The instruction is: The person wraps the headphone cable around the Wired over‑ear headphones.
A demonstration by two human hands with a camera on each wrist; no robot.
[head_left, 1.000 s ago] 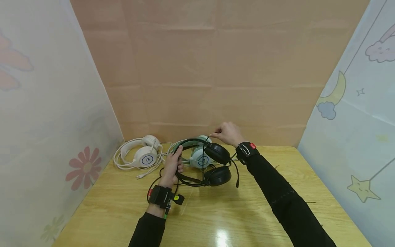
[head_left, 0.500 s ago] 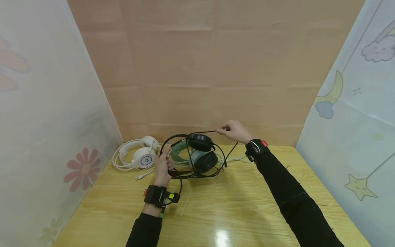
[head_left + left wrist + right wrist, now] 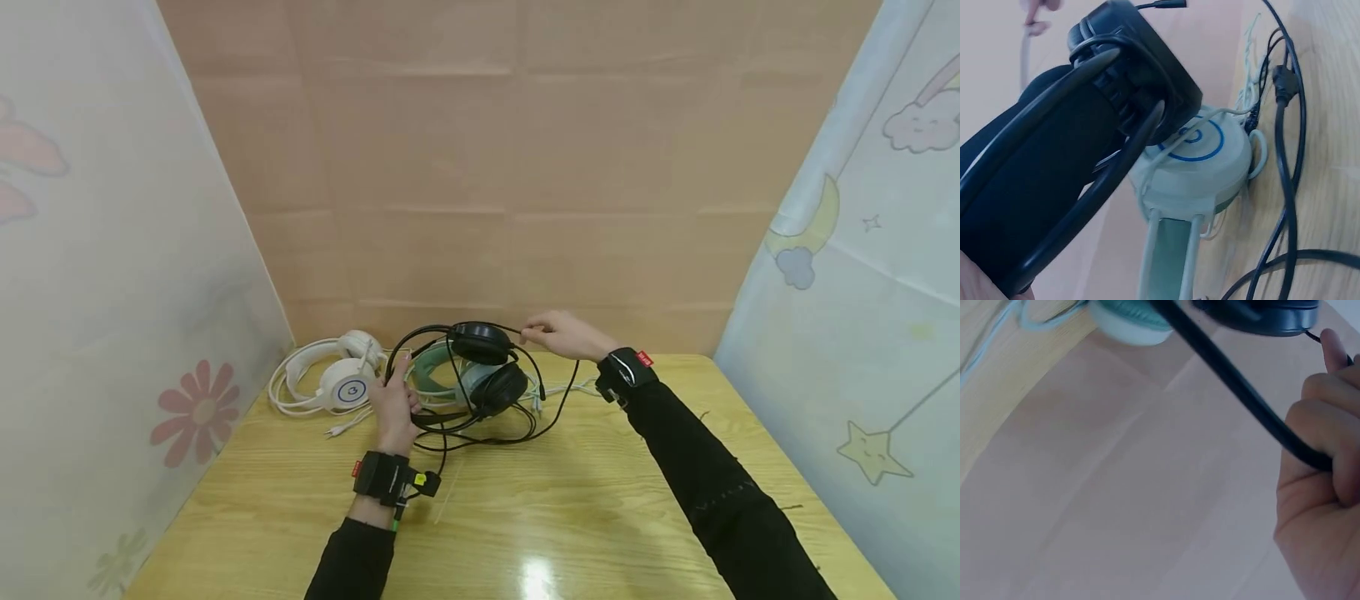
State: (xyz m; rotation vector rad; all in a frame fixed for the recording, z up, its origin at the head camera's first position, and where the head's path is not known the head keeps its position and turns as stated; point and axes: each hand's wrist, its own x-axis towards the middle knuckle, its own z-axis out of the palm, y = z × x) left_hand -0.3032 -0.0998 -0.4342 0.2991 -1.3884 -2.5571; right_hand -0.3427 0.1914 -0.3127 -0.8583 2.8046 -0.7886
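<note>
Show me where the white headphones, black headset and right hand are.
White headphones (image 3: 347, 385), head view, lower ear cup.
Black headset (image 3: 501, 390), head view, lower ear cup.
Right hand (image 3: 565, 334), head view, back of hand.

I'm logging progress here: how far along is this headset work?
Looks done: taking up the black headset, gripped by the left hand. In hand: the right hand holds a black cable. Probably left: tidying the loose loops beside the headset; no hand is on the mint headphones or white headphones.

1 white headset (image 3: 349, 387), 1 green headset (image 3: 1188, 178) and 1 black headset (image 3: 480, 344) make 3. 1 left hand (image 3: 394, 412) and 1 right hand (image 3: 567, 335) make 2. Also 2 wristbands (image 3: 381, 477) and 1 table (image 3: 570, 492).
</note>
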